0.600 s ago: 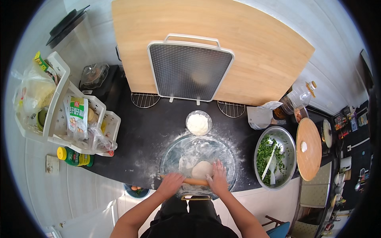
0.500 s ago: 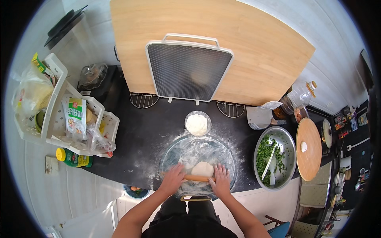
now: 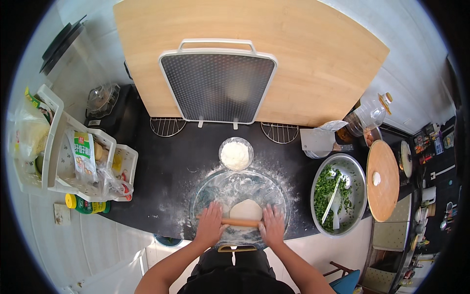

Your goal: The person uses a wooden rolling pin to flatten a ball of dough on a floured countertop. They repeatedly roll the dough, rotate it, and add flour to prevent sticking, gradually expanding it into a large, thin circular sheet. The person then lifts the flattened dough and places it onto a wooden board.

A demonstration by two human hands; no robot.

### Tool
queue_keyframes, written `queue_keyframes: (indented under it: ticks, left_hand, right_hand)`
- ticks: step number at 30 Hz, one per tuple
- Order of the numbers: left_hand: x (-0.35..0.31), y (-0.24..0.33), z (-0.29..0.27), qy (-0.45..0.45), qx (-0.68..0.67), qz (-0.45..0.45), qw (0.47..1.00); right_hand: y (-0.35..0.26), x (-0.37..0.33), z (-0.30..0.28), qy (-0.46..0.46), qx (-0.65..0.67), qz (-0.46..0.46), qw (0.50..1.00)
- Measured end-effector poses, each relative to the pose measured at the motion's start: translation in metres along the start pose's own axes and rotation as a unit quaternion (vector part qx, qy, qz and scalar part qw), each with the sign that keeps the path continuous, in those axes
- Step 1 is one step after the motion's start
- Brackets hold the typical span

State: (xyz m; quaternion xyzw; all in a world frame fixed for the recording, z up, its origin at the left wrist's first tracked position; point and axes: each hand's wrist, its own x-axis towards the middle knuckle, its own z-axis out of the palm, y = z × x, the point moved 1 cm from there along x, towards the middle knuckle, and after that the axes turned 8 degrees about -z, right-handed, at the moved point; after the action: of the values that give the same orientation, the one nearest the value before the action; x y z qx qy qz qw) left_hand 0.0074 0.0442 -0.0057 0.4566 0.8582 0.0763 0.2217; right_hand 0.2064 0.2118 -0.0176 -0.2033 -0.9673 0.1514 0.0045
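A wooden rolling pin (image 3: 241,222) lies crosswise along the near edge of a pale, flattened round of dough (image 3: 246,209). My left hand (image 3: 210,223) rests palm-down on the pin's left end, fingers stretched forward. Over the right end lies my right hand (image 3: 272,225), its fingers likewise extended and slightly spread. Neither hand wraps round the pin; the palms hide its ends. Beneath everything is a floured round glass board (image 3: 215,189). Just beyond it stands a small clear bowl (image 3: 223,161) of white flour (image 3: 235,155).
At right, a steel bowl (image 3: 363,202) holds chopped greens, white chopsticks and a white spatula. Beside it is a round wooden board (image 3: 387,183) bearing a small white lump. White baskets (image 3: 125,164) of packages stand at left. A grey tray (image 3: 220,85) leans against a large wooden board (image 3: 323,54).
The dough round looks somewhat wider. Both hands remain on the rolling pin, which sits slightly nearer me. The whole view has shifted a little, so the counter things appear farther left.
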Motion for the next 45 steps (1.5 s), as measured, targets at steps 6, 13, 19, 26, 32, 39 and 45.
queue_keyframes:
  ticks: [6,13,19,26,32,39,45]
  left_hand:
    - [0.083,-0.007,-0.033,0.204,-0.019,-0.054,0.977]
    - [0.028,0.019,-0.008,0.11,-0.052,-0.104,0.987]
    - [0.031,0.005,0.008,0.091,-0.036,-0.065,0.993]
    - [0.07,-0.001,-0.018,0.166,-0.028,-0.077,0.983]
    - [-0.008,-0.006,0.007,0.033,-0.074,-0.113,0.99]
    - [0.113,-0.014,-0.038,0.278,-0.016,-0.16,0.947]
    - [-0.019,0.012,0.008,0.065,-0.042,-0.077,0.994]
  right_hand:
    - [0.024,0.114,-0.017,0.133,-0.009,0.028,0.991]
    - [0.038,0.047,-0.003,0.075,0.053,0.007,0.996]
    - [0.034,0.033,-0.003,0.05,0.026,0.014,0.998]
    - [0.04,0.082,-0.007,0.083,-0.001,0.028,0.996]
    - [0.015,0.011,0.003,-0.002,0.021,-0.035,0.999]
    - [0.045,0.158,-0.019,0.163,0.016,0.012,0.986]
    - [0.036,0.024,-0.002,0.005,0.046,-0.044,0.998]
